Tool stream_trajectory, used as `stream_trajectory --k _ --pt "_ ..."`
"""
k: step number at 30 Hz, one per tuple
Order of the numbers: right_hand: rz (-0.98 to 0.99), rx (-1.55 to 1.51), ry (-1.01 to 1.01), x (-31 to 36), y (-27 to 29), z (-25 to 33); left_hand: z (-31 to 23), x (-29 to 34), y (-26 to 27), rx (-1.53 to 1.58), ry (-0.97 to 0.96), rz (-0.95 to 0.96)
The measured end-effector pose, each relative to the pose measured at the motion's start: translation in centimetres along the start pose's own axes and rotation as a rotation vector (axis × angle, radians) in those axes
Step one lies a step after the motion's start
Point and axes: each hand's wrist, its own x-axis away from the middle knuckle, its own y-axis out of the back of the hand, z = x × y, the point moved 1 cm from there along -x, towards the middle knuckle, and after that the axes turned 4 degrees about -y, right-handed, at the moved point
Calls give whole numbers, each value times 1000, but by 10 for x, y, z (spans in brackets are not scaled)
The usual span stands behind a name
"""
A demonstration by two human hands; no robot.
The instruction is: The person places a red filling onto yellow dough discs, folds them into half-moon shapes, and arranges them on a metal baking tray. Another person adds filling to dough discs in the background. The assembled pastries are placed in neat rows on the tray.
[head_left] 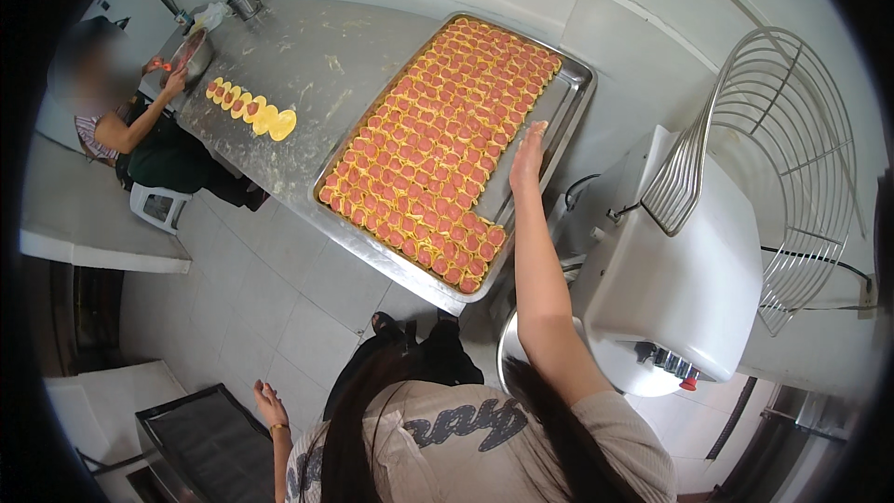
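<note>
My right hand (pixel 528 158) reaches over the right side of a large metal tray (pixel 579 84), its fingers stretched out, with nothing visible in them. Tight rows of small open-topped dumplings (pixel 419 158), yellow wrappers around pink filling, cover most of the tray. Beside my hand runs a bare strip of tray along the right edge. My left hand (pixel 270 405) hangs low at my side, away from the table, fingers loosely apart and holding nothing; a bracelet circles that wrist.
A steel table (pixel 307 56) carries the tray and a line of round yellow wrappers (pixel 265 118), several topped with filling. At its left end a co-worker (pixel 112 121) sits by a metal bowl (pixel 193 61). A white mixer (pixel 680 251) with a wire guard stands right.
</note>
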Motion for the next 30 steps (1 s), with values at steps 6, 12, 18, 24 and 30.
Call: stream_trajectory --k 6,12,18,24,30 --pt "122 -20 18 -3 -23 -1 -5 -13 3 5 -1 -27" --pt "28 61 32 -6 -20 3 -16 -45 -11 14 -43 -8" --pt "-228 91 124 -42 0 -16 -65 -112 -33 126 -46 61" --pt "-14 -19 69 -44 -17 -19 -191 -214 -97 173 -412 281" --pt "-169 97 138 -36 -20 13 -360 -264 -189 78 -1079 525"
